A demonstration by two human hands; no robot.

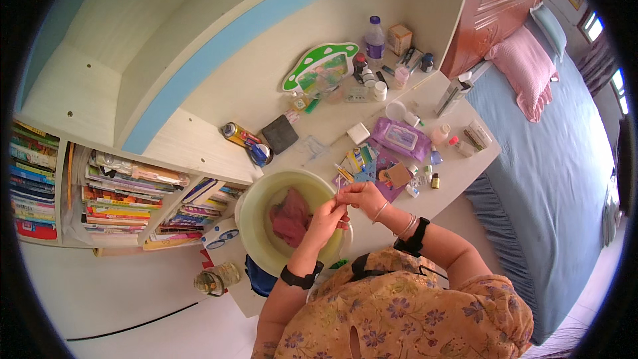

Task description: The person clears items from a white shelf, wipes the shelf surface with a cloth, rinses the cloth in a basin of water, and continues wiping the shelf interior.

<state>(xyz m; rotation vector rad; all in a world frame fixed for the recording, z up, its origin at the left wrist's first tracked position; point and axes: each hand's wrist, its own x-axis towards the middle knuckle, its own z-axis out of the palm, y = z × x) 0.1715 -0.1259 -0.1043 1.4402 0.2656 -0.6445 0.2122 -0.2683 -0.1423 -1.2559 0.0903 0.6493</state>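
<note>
My left hand (323, 223) and my right hand (366, 197) meet over the right rim of a pale yellow-green plastic basin (249, 232). Their fingertips pinch a thin whitish stick (339, 183) that points up and away from me; it is too small to tell what it is. Inside the basin lies a crumpled dusky-pink cloth (289, 218). Just beyond my fingers are small medicine boxes (355, 160) and a brown square piece (398, 175). A purple pack of wet wipes (401, 138) rests farther back on the white desk (324, 124).
Several small bottles (435, 180) stand near the desk's right edge. At the back are a green mushroom-shaped frame (321, 67) and a plastic bottle (375, 40). Left are a spray can (239, 133), bookshelves (124, 199) and a glass jar (215, 279). A bed (553, 169) lies right.
</note>
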